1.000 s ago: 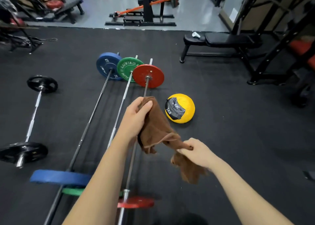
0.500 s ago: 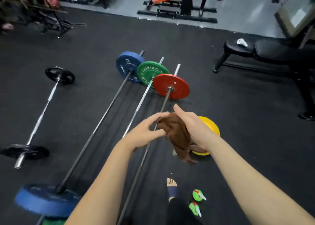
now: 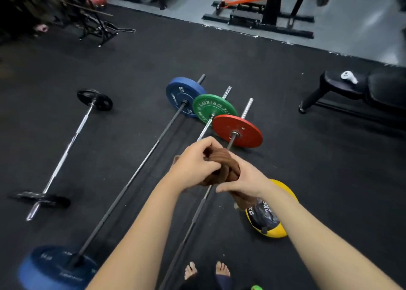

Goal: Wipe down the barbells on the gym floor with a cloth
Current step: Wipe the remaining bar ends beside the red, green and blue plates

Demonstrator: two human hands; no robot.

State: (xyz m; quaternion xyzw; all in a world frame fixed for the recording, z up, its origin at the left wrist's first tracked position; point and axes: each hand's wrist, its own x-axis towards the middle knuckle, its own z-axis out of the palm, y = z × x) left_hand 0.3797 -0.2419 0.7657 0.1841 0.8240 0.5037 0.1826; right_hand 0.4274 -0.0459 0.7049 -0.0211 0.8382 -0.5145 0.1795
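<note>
Left hand point(image 3: 193, 167) and right hand point(image 3: 247, 180) clutch brown cloth point(image 3: 226, 165).

White lettering beginning "LUXIA" is read on the green plate point(image 3: 214, 108); "KG" is printed on the blue plate point(image 3: 185, 96); a blurred weight, perhaps "2KG", is marked on the yellow ball point(image 3: 268, 220).

Bare forearms point(image 3: 140, 234), bare toes point(image 3: 190, 267), navy wrap point(image 3: 223, 280) on one foot.
</note>
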